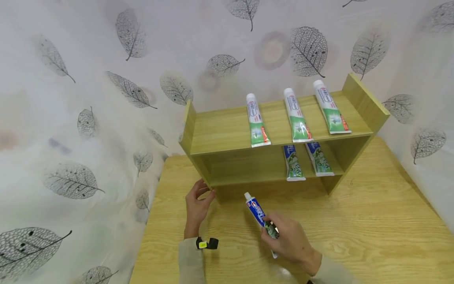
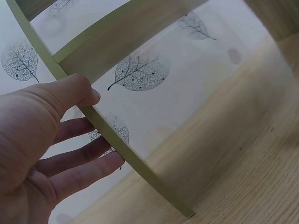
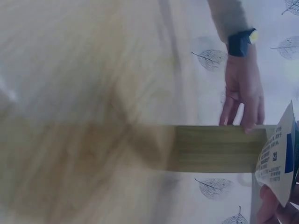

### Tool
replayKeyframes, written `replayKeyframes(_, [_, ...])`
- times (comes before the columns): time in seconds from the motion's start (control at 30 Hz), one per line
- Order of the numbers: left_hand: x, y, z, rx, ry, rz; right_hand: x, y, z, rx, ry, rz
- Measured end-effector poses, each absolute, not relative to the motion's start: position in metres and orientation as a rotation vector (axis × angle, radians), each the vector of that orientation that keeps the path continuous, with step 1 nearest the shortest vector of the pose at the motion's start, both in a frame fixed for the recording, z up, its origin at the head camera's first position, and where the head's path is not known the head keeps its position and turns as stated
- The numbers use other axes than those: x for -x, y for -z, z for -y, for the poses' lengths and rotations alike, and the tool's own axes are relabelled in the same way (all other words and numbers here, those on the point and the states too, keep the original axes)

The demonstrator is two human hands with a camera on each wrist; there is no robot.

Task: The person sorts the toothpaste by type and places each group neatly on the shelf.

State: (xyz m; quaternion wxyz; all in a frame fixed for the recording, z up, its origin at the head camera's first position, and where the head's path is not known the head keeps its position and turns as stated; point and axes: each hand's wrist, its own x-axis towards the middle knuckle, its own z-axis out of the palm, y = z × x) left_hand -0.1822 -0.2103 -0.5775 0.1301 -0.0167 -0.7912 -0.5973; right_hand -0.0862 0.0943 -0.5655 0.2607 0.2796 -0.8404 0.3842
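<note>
Fingers of the left hand [image 1: 196, 207] are hooked round the front edge of the left side panel of the wooden shelf unit [image 1: 227, 130], thumb in front and the other fingers behind the panel, as the left wrist view shows; the panel is pinched lightly.

Further right, a blue and white toothpaste tube [image 1: 260, 216] is held above the desk [image 1: 372, 228] just before the shelf unit, its white cap pointing toward the lower shelf. The grip of the right hand [image 1: 289, 240] is closed round the tube's rear half, near the crimped tail.

The tube is judged light and soft-walled, with a smooth, somewhat slippery skin; it is best taken across its flat sides, without squeezing.

On the lower shelf two similar tubes [image 1: 293, 163] are seen lying, and on the top shelf three green and white tubes [image 1: 297, 116].
</note>
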Motion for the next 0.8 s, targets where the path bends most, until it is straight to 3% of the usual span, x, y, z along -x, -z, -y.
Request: replayKeyframes(0.8, [0.183,0.577,0.211,0.074,1.722,2.306,0.121,0.528,-0.107,-0.703,-1.036,2.159])
